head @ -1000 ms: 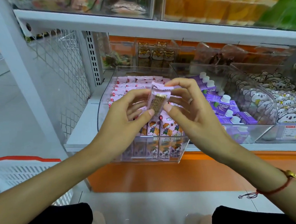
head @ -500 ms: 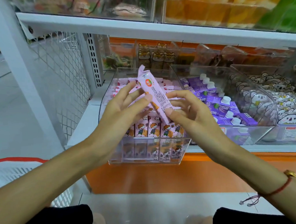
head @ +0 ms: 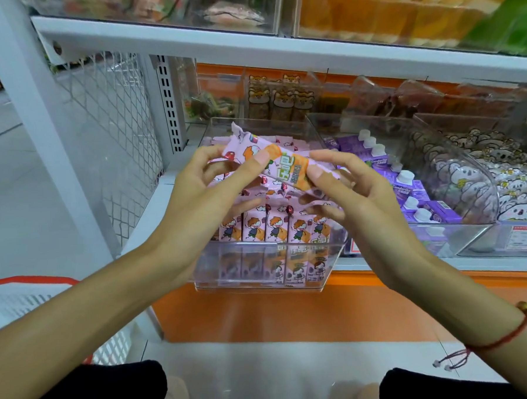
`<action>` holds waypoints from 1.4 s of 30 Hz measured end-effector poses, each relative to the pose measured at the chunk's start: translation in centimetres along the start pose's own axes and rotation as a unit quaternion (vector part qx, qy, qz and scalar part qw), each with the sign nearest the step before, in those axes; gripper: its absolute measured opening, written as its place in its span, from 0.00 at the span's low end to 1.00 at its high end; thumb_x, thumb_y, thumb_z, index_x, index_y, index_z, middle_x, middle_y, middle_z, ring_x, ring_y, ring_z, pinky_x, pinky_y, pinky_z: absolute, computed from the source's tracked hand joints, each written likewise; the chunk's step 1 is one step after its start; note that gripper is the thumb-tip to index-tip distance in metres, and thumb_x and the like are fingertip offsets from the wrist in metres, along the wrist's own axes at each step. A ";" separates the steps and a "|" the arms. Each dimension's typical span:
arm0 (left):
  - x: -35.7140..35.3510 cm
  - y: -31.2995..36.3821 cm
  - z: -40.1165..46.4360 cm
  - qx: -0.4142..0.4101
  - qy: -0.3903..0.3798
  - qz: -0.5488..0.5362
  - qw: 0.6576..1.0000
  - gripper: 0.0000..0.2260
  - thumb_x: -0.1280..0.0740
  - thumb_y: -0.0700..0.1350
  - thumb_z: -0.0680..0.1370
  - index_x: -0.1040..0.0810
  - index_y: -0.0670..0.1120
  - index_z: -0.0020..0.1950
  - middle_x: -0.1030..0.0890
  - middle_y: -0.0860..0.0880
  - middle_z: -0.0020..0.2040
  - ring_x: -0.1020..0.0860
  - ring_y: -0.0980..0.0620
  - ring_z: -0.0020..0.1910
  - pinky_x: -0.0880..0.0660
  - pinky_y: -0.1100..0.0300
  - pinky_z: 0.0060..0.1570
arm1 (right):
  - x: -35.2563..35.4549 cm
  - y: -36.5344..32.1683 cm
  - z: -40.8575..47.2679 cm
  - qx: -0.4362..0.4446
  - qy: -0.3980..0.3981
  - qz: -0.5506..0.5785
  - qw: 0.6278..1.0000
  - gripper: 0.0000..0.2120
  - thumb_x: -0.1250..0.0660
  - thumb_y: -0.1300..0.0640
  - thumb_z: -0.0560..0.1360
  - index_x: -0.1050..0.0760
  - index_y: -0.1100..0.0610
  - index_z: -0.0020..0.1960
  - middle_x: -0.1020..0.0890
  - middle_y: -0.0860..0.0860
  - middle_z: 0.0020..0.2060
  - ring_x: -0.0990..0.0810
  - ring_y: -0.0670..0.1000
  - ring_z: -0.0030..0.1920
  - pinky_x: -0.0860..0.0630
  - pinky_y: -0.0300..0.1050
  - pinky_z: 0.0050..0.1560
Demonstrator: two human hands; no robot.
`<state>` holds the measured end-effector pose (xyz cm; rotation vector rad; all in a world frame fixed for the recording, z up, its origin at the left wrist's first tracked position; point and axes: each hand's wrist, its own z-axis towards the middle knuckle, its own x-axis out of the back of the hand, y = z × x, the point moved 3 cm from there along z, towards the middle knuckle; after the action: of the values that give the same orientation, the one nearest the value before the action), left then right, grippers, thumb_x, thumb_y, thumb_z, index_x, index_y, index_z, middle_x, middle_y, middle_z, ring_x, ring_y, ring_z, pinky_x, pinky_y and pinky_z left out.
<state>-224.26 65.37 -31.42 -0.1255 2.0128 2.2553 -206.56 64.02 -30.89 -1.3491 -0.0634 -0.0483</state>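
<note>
Snack packet (head: pixel 288 164) — between left hand (head: pixel 201 202) and right hand (head: pixel 357 200), above the front bin (head: pixel 260 271) of upright packets (head: pixel 276 226) on the shelf (head: pixel 153 211); carton bin (head: pixel 453 239) just right, bagged snacks (head: pixel 514 183) beyond — basket (head: pixel 14 304) lower left.

Both hands hold one long pink plastic snack packet (head: pixel 285 167) with an orange label, tilted, above a clear plastic bin (head: pixel 260 275) on the white metal shelf (head: pixel 152 205). The left hand (head: pixel 201 202) pinches its upper end and the right hand (head: pixel 357 200) pinches its lower end. In the bin, similar pink packets (head: pixel 270 229) stand upright in a row.
</note>
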 end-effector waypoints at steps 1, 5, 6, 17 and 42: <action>0.1 0.0 0.0 -0.003 0.005 0.012 1.000 0.26 0.26 0.56 0.65 0.26 0.47 0.59 0.17 0.52 0.53 0.17 0.59 0.45 0.19 0.61 0.48 | 0.1 0.0 0.1 -0.009 0.003 0.016 1.000 0.19 0.31 0.49 0.70 0.24 0.56 0.58 0.17 0.50 0.42 0.17 0.49 0.41 0.21 0.43 0.44; 0.1 0.2 -0.2 -0.001 0.026 0.048 0.999 0.25 0.26 0.57 0.64 0.25 0.42 0.52 0.18 0.45 0.54 0.16 0.56 0.42 0.20 0.64 0.40 | 0.3 0.2 0.3 -0.032 0.001 0.014 0.999 0.09 0.33 0.52 0.75 0.24 0.59 0.46 0.20 0.48 0.31 0.23 0.48 0.28 0.25 0.36 0.33; 0.1 0.2 -0.2 0.017 0.028 0.041 0.999 0.26 0.26 0.57 0.63 0.24 0.41 0.53 0.16 0.45 0.51 0.16 0.56 0.41 0.20 0.65 0.37 | 0.3 0.3 0.3 -0.042 0.003 0.016 0.999 0.10 0.32 0.51 0.75 0.25 0.58 0.43 0.22 0.49 0.29 0.25 0.48 0.26 0.26 0.36 0.31; 0.2 0.1 0.0 0.066 -0.006 0.045 0.997 0.35 0.24 0.58 0.61 0.27 0.44 0.63 0.17 0.48 0.55 0.16 0.56 0.48 0.19 0.61 0.45 | 0.9 0.5 0.7 -0.066 0.004 0.029 0.997 0.16 0.29 0.48 0.70 0.23 0.60 0.47 0.19 0.50 0.33 0.22 0.47 0.30 0.24 0.35 0.34; 5.0 3.3 8.6 -0.339 0.057 0.453 0.823 0.15 0.24 0.40 0.68 0.21 0.48 0.53 0.21 0.52 0.51 0.23 0.54 0.48 0.20 0.48 0.46 | -3.8 3.2 3.7 0.162 -0.181 -0.539 0.806 0.25 0.45 0.44 0.80 0.42 0.49 0.75 0.33 0.49 0.72 0.36 0.49 0.70 0.40 0.42 0.65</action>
<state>-229.51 73.74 -27.91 0.8346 1.2909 3.5169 -210.23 68.31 -33.46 -0.8103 -1.1205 -0.7113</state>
